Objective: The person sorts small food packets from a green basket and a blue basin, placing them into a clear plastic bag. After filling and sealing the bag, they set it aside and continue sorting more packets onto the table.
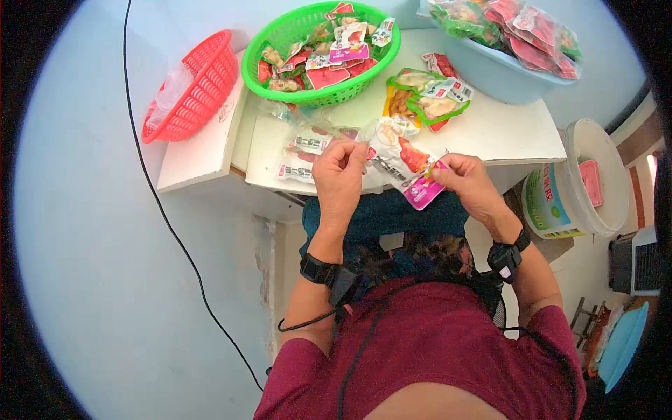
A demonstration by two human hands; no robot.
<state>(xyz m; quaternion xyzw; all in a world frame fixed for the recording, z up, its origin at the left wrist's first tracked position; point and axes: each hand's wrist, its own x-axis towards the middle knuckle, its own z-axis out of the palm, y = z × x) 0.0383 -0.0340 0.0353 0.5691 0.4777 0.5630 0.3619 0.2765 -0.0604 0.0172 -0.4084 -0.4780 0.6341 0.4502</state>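
White table (514, 136); left fingers (357, 154), right fingers (453, 168) pinch packet (411, 157); lettering (393, 168) illegible.

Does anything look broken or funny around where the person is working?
Yes: below the white table, the wall has a rough, brownish patch where the paint looks flaked off, unlike the smoother blue nearby. A red packet shows inside the white bucket, apart from the packets on the table, though it may belong there.
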